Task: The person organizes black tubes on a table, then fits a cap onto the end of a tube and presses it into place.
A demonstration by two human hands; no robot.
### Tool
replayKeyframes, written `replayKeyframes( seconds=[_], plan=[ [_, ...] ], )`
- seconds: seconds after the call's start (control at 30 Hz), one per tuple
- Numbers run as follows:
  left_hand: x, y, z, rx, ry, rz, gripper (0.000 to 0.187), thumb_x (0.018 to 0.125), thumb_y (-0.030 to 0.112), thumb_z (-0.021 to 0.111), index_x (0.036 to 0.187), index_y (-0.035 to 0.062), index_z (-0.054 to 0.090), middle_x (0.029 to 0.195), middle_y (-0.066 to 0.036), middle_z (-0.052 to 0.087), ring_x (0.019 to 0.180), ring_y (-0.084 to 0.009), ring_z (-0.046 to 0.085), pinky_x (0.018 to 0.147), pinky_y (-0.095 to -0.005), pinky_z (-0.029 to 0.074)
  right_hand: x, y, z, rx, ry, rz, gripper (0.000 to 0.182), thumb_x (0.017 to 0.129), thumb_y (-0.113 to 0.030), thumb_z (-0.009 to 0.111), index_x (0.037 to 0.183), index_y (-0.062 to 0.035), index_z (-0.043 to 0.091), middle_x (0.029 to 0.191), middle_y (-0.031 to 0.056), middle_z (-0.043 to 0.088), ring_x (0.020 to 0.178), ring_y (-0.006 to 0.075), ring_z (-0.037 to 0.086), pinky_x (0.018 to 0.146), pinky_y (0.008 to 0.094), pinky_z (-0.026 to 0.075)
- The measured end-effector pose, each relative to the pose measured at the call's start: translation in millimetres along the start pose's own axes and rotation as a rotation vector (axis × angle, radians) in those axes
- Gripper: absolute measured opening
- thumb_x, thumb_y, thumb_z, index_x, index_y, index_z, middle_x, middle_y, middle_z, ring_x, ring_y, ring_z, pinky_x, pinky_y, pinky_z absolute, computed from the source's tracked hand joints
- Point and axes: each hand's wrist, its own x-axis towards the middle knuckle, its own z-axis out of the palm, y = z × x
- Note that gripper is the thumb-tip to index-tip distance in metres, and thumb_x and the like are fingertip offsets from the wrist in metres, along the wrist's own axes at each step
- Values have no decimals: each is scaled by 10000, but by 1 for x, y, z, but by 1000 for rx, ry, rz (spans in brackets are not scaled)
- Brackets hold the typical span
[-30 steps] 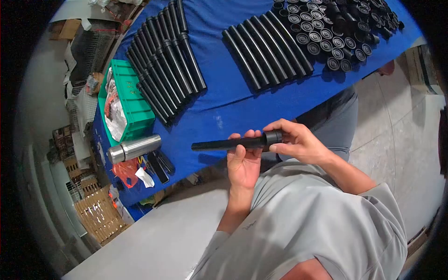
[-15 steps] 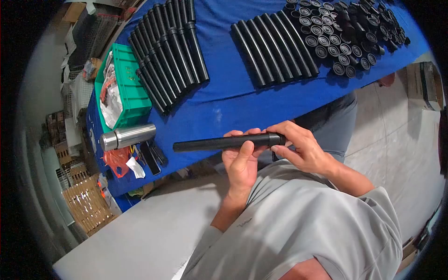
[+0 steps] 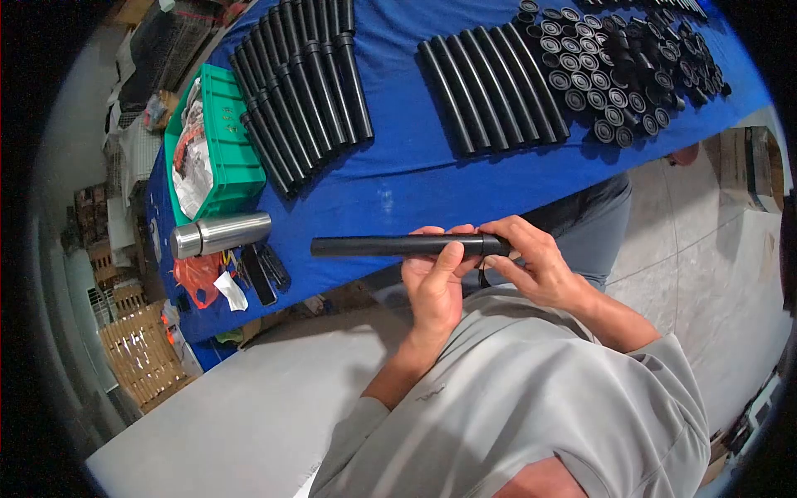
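A black tube [image 3: 374, 246] lies level across both hands, just off the near edge of the table. My left hand [image 3: 436, 278] is closed around its middle, thumb on top and fingers behind. At the right end sits a wider black cap [image 3: 493, 244], which my right hand [image 3: 535, 264] grips with fingers over it and thumb below. Part of the cap is hidden by those fingers. Plain black tubes [image 3: 490, 91] lie in a row on the blue cloth. Beside them is a pile of round black caps [image 3: 594, 79].
More black tubes with wider collars [image 3: 307, 95] lie at the upper left. A green crate [image 3: 237, 137] with wrapped contents stands left, near a steel flask [image 3: 222, 235], a phone [image 3: 259, 275], a red plastic bag [image 3: 198, 280] and white paper [image 3: 231, 291]. Blue cloth [image 3: 386, 170] covers the table.
The view has shifted slightly. Both hands keep their hold on the tube and cap, and the tube now lies a little more level.
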Motion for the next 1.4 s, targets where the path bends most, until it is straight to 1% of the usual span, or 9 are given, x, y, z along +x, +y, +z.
replayKeyframes(
  seconds=[0.2, 0.3, 0.4, 0.5, 0.63, 0.87, 1.17, 1.37, 1.4],
  plan=[
    [6, 0, -1, -14, 10, -56, 285, 931, -6, 708, 1168, 40, 556, 1142, -198, 689, 1039, -286, 706, 882, -450, 644, 1, 0, -4, -62, -44, 56, 368, 935, -101, 691, 1274, 8, 600, 1019, 167, 630, 809, 320, 647, 652, 373, 541],
    [11, -1, -4, -33, 0, -101, 293, 930, 13, 719, 1176, 37, 563, 1153, -202, 689, 1046, -282, 706, 890, -446, 639, 3, 5, -4, -99, -12, -12, 388, 913, -118, 732, 1260, 7, 612, 989, 150, 652, 762, 276, 653, 632, 350, 524],
    [23, -5, -16, 46, -41, -119, 328, 936, 79, 743, 1207, 27, 567, 1178, -205, 687, 1068, -289, 703, 909, -439, 630, 4, 12, -5, 109, -34, 209, 422, 884, -134, 767, 1249, 18, 616, 930, 123, 664, 727, 219, 648, 633, 357, 527],
    [38, -14, -27, 133, -136, -91, 409, 931, 149, 765, 1261, 24, 559, 1219, -202, 684, 1130, -324, 685, 939, -447, 617, 11, 22, -6, -76, -10, 115, 398, 891, -122, 766, 1229, 29, 618, 911, 91, 679, 764, 153, 677, 642, 330, 563],
    [71, 9, -36, -33, -280, -69, 506, 921, 160, 769, 1347, 71, 513, 1262, -206, 676, 1242, -394, 631, 992, -529, 591, 19, 21, -8, 579, 39, 562, 346, 924, -87, 749, 1222, 22, 610, 916, 74, 698, 808, 110, 710, 655, 249, 589],
    [96, -7, -50, -232, -295, -89, 257, 931, 107, 750, 1145, 121, 610, 1174, -183, 701, 1192, -376, 658, 971, -553, 604, 35, 40, -5, -30, 93, 152, 347, 874, -93, 803, 1165, 12, 646, 843, 73, 697, 732, 87, 669, 622, 271, 549],
    [93, -12, -52, -226, -278, -52, 232, 963, 126, 709, 1170, 114, 605, 1177, -160, 711, 1190, -370, 663, 988, -545, 596, 36, 44, 2, 9, 132, 221, 316, 859, -103, 813, 1119, 4, 670, 821, 76, 692, 743, 111, 655, 656, 289, 529],
    [96, -4, -54, -316, -327, -114, 260, 928, 2, 710, 1144, 110, 613, 1201, -186, 692, 1251, -384, 621, 1009, -542, 585, 36, 45, 4, -32, 196, 77, 457, 863, -112, 817, 1258, -5, 613, 891, 51, 704, 789, 116, 667, 720, 281, 552],
    [96, -4, -54, -328, -338, -109, 269, 922, -13, 707, 1144, 109, 614, 1208, -190, 690, 1264, -388, 611, 1021, -540, 578, 37, 44, 2, 140, 146, 224, 468, 870, -114, 815, 1272, -1, 603, 895, 50, 704, 791, 116, 672, 721, 278, 560]
  ],
)
